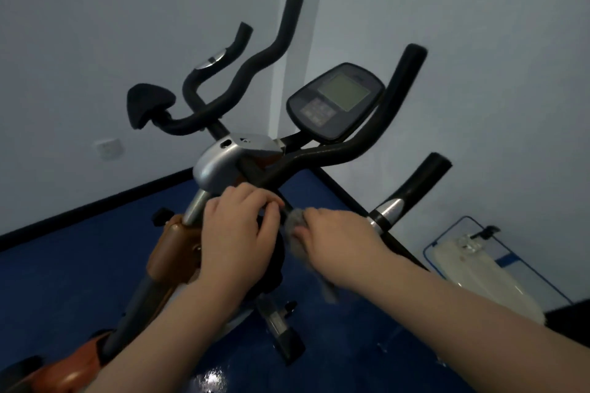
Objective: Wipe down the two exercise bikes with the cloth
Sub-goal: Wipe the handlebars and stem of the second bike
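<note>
the grey cloth (pixel 297 226) is clutched in the right hand (pixel 332 242) against the black handlebar (pixel 322 158), whose long axis climbs up and rightward from the grip. the bar beside it is clasped by the left hand (pixel 238 233), which is equally near.

Small exercise room, likely a home or modest gym corner. Bare pale bluish-white walls (pixel 479 41) meet at a corner in upper centre of frame. Dark blue glossy floor (pixel 64 281) with black skirting strip (pixel 95 204) along the left wall. Orange-and-silver exercise bike with black foam handlebars (pixel 220 163) fills centre; grey oval console with pale screen (pixel 335 102) right of centre. White wall socket (pixel 108 148) at left.
</note>
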